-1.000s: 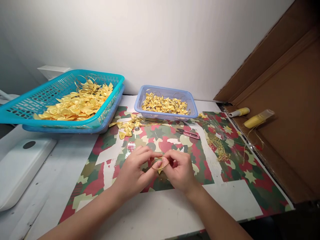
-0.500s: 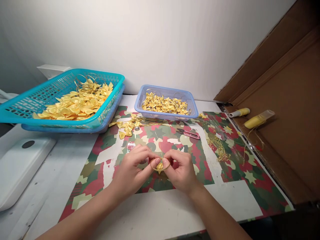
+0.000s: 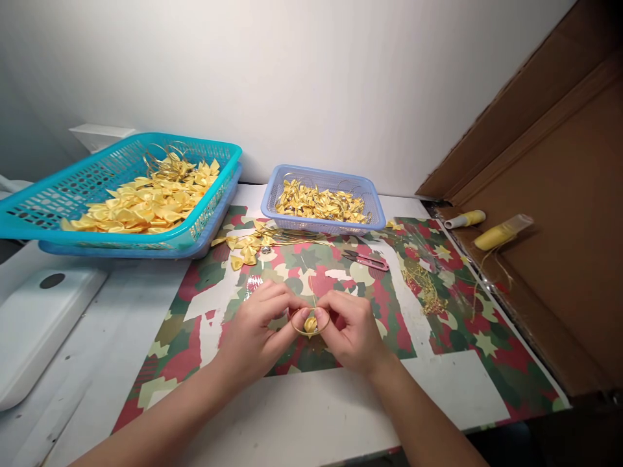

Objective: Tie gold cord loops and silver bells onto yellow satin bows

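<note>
Both hands meet over the patterned sheet (image 3: pixel 355 344) near the front of the table. My left hand (image 3: pixel 265 321) pinches the left side of a loop of gold cord (image 3: pixel 311 333) between thumb and forefinger. On the loop's other side, the thumb and forefinger of my right hand (image 3: pixel 353 327) are closed on the same cord. A yellow satin bow (image 3: pixel 310 323) shows inside the loop, between the two thumbs. From the pinch a thin cord end sticks up and away. The fingertips hide where the cord crosses.
A turquoise basket (image 3: pixel 209 220) of yellow bows stands at left, a lilac basket (image 3: pixel 321 227) of corded bows at the back. Loose bows (image 3: pixel 248 246), gold cords (image 3: pixel 302 238) and pink thread snips (image 3: pixel 367 261) lie beyond my hands. Cord scraps (image 3: pixel 428 292) and yellow thread spools (image 3: pixel 503 233) are at right.
My hands keep their pinch on the cord loop, with only a tiny shift of the fingers. The bow inside the loop has turned slightly. Everything else stays in place.
</note>
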Demonstrator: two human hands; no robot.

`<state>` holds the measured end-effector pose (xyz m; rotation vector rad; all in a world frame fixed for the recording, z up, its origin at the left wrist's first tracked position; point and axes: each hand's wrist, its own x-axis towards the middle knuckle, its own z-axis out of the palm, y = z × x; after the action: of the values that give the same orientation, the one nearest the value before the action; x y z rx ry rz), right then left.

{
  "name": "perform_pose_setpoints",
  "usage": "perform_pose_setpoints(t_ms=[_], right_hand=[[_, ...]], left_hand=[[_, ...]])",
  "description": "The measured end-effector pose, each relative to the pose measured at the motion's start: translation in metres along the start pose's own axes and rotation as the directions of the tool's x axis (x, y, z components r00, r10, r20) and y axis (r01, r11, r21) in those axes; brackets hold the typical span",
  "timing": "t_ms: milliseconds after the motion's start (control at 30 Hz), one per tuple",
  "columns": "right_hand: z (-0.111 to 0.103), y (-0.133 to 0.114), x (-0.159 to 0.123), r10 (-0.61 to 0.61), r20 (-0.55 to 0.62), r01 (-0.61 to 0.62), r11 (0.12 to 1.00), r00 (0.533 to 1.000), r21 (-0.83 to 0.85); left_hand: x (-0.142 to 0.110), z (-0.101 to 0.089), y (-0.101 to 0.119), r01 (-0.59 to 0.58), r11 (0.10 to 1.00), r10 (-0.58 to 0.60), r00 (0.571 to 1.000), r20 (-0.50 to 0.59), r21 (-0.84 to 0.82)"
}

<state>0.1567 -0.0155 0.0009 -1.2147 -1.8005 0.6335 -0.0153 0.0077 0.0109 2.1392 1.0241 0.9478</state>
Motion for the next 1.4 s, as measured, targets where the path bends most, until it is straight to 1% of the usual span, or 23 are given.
perform_pose_setpoints(t_ms=[133,300,400,533,800,900,1000,1133,1200,1300,1400], right_hand=[[0.0009,0.0008,-0.0005,0.032,-0.009,-0.031,0.998,0.999,0.051],[0.0005,0.0000,0.0003,0.043,-0.013,-0.042,0.996,0.999,0.080],[0.0003,-0.0001,0.0002,0.042,-0.011,-0.041,0.997,0.999,0.072],[0.0008,0.0001,-0.0004,0.020,-0.020,-0.019,0.999,1.000,0.049],[0.0016,-0.0003,-0.0006,-0.040,-0.026,0.039,0.999,0.999,-0.038],[0.0015,-0.0001,0.0000,-0.068,-0.028,0.067,0.997,0.997,-0.044],[0.0014,-0.0006,0.0005,-0.084,-0.037,0.082,0.995,0.996,-0.049],[0.0015,-0.0016,0.0006,-0.075,-0.024,0.073,0.995,0.997,-0.061],[0.0014,-0.0019,0.0006,-0.068,-0.040,0.066,0.997,0.997,-0.043],[0.0003,-0.0023,0.0008,-0.025,-0.063,0.026,1.000,0.998,0.012],[-0.0020,-0.0025,0.0026,0.068,-0.025,-0.067,0.996,0.997,0.054]], left_hand=[[-0.0001,0.0013,-0.0025,-0.001,1.000,0.001,1.000,-0.015,-0.004],[-0.0018,0.0017,-0.0076,-0.049,0.998,0.050,0.998,-0.036,0.034],[-0.0032,0.0012,-0.0083,-0.032,0.999,0.033,0.999,-0.042,0.034],[-0.0034,0.0005,-0.0062,0.016,1.000,-0.016,0.999,-0.039,0.003],[-0.0003,-0.0005,-0.0030,-0.042,0.999,0.043,0.995,-0.089,0.016],[-0.0002,0.0000,-0.0032,-0.062,0.998,0.065,0.993,-0.094,0.030],[-0.0011,0.0004,-0.0027,-0.046,0.998,0.048,0.997,-0.067,0.034],[-0.0015,-0.0010,-0.0012,0.020,1.000,-0.019,1.000,-0.022,0.003],[-0.0008,-0.0019,-0.0011,0.060,0.998,-0.060,0.998,0.021,0.003],[0.0003,-0.0009,-0.0029,0.145,0.983,-0.159,0.979,0.130,0.109],[0.0003,0.0048,-0.0059,0.172,0.948,-0.232,0.949,0.213,0.267]])
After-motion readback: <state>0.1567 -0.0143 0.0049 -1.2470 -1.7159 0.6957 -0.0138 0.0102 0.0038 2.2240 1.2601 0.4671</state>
